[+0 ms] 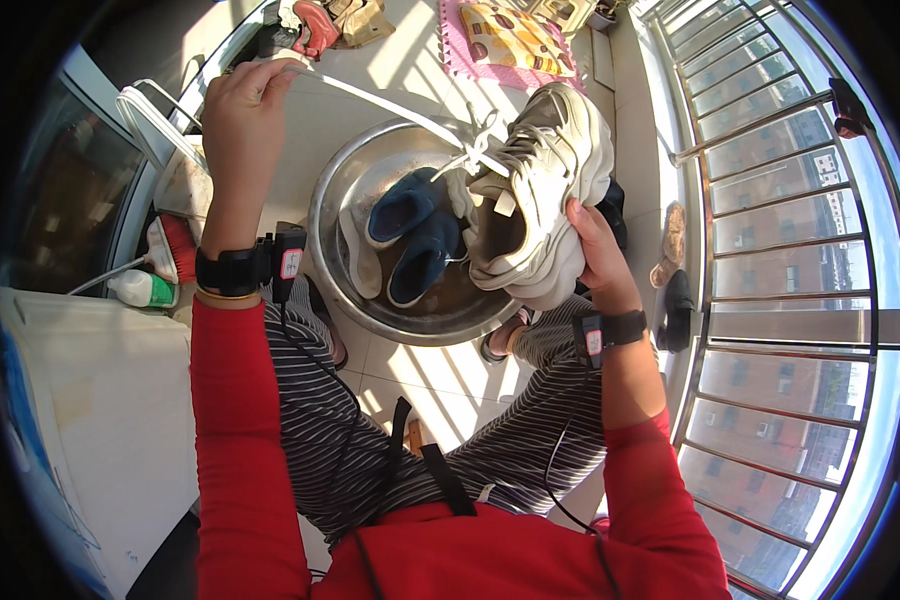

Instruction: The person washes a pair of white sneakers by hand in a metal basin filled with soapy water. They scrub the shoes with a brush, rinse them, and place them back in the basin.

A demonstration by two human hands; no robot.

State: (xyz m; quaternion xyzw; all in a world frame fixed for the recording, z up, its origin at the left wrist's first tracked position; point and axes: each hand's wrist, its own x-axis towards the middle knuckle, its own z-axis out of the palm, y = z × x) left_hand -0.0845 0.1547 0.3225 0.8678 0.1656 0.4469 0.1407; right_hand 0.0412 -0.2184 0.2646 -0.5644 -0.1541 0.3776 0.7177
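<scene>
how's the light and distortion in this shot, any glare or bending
Head view: hard sunlight throws striped railing shadows across the floor tiles and glints off the steel basin rim; the cream sneaker is brightly lit; fisheye bends the balcony railing bars; corners are black.

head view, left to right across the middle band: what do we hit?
Green-and-white bottle → red brush → left hand pulling the white lace → metal basin → blue shoes → cream sneaker → right hand → balcony railing.

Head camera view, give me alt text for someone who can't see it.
Right hand holds a chunky cream sneaker over a round steel basin while the left hand pulls its white lace taut; dark blue shoes sit inside.
</scene>
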